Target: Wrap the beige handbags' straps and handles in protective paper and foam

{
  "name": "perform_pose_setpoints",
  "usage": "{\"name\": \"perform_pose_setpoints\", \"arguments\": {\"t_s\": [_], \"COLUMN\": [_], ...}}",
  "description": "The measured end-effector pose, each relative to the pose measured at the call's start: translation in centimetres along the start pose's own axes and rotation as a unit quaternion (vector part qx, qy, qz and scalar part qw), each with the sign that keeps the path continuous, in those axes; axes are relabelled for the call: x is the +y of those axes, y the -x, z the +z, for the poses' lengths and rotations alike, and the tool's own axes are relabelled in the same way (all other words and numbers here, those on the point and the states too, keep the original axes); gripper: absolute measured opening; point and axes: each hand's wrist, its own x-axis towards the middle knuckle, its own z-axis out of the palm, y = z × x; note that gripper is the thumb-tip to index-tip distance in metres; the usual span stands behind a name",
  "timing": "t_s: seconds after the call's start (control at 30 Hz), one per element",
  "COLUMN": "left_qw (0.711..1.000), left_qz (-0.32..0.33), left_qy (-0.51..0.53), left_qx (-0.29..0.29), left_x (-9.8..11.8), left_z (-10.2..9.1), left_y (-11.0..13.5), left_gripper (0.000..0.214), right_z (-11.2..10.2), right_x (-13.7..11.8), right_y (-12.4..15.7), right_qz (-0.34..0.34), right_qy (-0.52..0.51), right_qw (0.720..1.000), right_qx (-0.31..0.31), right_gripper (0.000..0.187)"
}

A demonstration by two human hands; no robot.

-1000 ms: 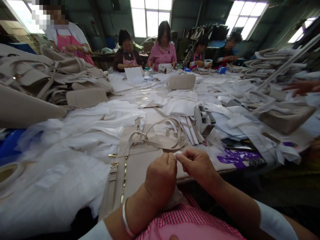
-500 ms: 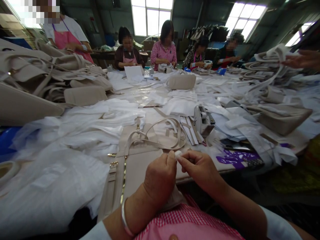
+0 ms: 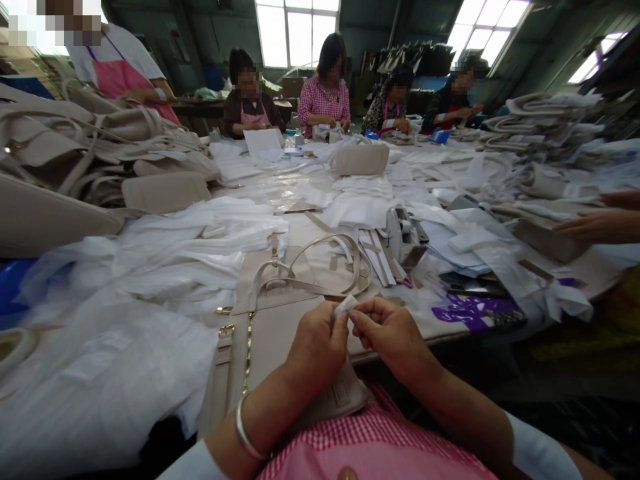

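Between my two hands is a small piece of thin white wrapping material [image 3: 346, 305], pinched at the fingertips; whether it is paper or foam I cannot tell. My left hand [image 3: 317, 343] is closed on it, thumb uppermost. Thumb and forefinger of my right hand [image 3: 383, 327] grip its other side. Under and beyond my hands lies a beige handbag [image 3: 280, 327] with a gold zipper [image 3: 249, 350] and a buckled side strap [image 3: 225, 347]. Its long shoulder strap [image 3: 357, 267] loops over the far part of the bag. My left forearm partly covers the bag.
White wrapping sheets [image 3: 125, 333] heap up on the left, below piled beige bags [image 3: 165, 190]. A tape dispenser [image 3: 403, 230] stands ahead, near a purple-patterned item [image 3: 465, 313]. Another person's hands [image 3: 600, 223] reach in at right. Several people work across the table.
More of the white material shows between my fingertips, and my left hand has turned slightly. At the right, the other person's hands have come down from the stacked bags to a lower bag.
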Motion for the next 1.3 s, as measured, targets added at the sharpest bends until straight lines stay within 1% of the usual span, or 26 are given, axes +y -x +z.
{"name": "perform_pose_setpoints", "arguments": {"t_s": [0.07,0.13,0.17,0.23,0.27,0.33,0.4,0.47,0.5,0.53,0.63,0.73,0.8,0.83,0.93,0.97,1.0,1.03,1.1,1.13,1.2,1.23,1.3], "left_qw": [0.993,0.969,0.953,0.918,0.901,0.867,0.832,0.808,0.803,0.802,0.806,0.797,0.779,0.766,0.718,0.707,0.704,0.707,0.732,0.752,0.799,0.823,0.863], "left_qz": [-0.037,-0.072,-0.086,-0.102,-0.107,-0.115,-0.130,-0.146,-0.152,-0.155,-0.157,-0.155,-0.158,-0.160,-0.164,-0.165,-0.165,-0.167,-0.164,-0.161,-0.152,-0.145,-0.126], "left_qy": [0.100,0.219,0.275,0.366,0.403,0.467,0.521,0.554,0.560,0.561,0.552,0.563,0.582,0.595,0.637,0.645,0.649,0.647,0.628,0.611,0.559,0.527,0.463], "left_qx": [-0.046,-0.083,-0.094,-0.111,-0.120,-0.135,-0.140,-0.138,-0.137,-0.138,-0.144,-0.155,-0.170,-0.183,-0.229,-0.237,-0.238,-0.232,-0.205,-0.187,-0.159,-0.153,-0.155], "left_x": [-0.1,-0.5,-0.7,-1.2,-1.3,-1.5,-1.6,-1.6,-1.6,-1.6,-1.4,-1.1,-1.0,-1.0,-1.3,-1.4,-1.5,-1.6,-1.5,-1.4,-1.0,-0.8,-0.3], "left_z": [0.0,0.1,0.1,0.1,0.1,0.0,-0.1,-0.2,-0.2,-0.3,-0.3,-0.3,-0.4,-0.4,-0.5,-0.5,-0.6,-0.5,-0.4,-0.3,0.1,0.2,0.2], "left_y": [-0.1,-0.1,-0.1,-0.1,-0.2,-0.3,-0.4,-0.4,-0.5,-0.5,-0.4,-0.3,-0.1,-0.1,0.0,0.0,0.0,0.0,0.0,0.0,0.0,0.0,0.0], "left_gripper": [0.030,0.036,0.044,0.062,0.069,0.076,0.080,0.081,0.082,0.084,0.088,0.087,0.084,0.083,0.078,0.078,0.077,0.078,0.080,0.081,0.084,0.085,0.087], "right_z": [0.0,-0.2,-0.3,-0.6,-0.7,-0.8,-0.8,-0.9,-0.9,-0.9,-1.2,-1.3,-1.2,-1.1,-0.8,-0.7,-0.6,-0.6,-0.7,-0.8,-1.2,-1.4,-1.7], "right_x": [0.3,0.3,0.4,0.5,0.6,1.0,1.5,2.1,2.3,2.5,2.9,2.9,2.7,2.7,2.7,2.9,3.1,3.3,3.6,3.7,3.3,2.9,1.9], "right_y": [-0.5,-0.8,-1.0,-1.3,-1.5,-2.0,-2.5,-2.9,-2.9,-3.0,-2.8,-2.8,-3.2,-3.5,-4.5,-4.8,-5.0,-5.1,-4.8,-4.5,-3.6,-3.1,-2.3], "right_qz": [0.010,0.023,0.032,0.048,0.045,0.004,-0.069,-0.124,-0.131,-0.126,-0.098,-0.102,-0.104,-0.106,-0.123,-0.127,-0.125,-0.116,-0.082,-0.067,-0.060,-0.065,-0.073], "right_qy": [-0.036,-0.058,-0.070,-0.104,-0.124,-0.152,-0.141,-0.115,-0.117,-0.135,-0.206,-0.206,-0.203,-0.203,-0.193,-0.191,-0.192,-0.198,-0.221,-0.235,-0.237,-0.219,-0.171], "right_qw": [0.999,0.998,0.996,0.988,0.983,0.976,0.976,0.975,0.973,0.969,0.949,0.937,0.935,0.936,0.940,0.941,0.941,0.941,0.942,0.941,0.941,0.944,0.954], "right_qx": [0.003,-0.012,-0.034,-0.099,-0.129,-0.158,-0.152,-0.146,-0.151,-0.163,-0.219,-0.265,-0.272,-0.269,-0.251,-0.251,-0.250,-0.249,-0.240,-0.235,-0.234,-0.236,-0.236], "right_gripper": [0.043,0.045,0.044,0.041,0.040,0.039,0.034,0.026,0.023,0.022,0.030,0.030,0.032,0.032,0.021,0.020,0.019,0.019,0.022,0.027,0.036,0.038,0.032]}}
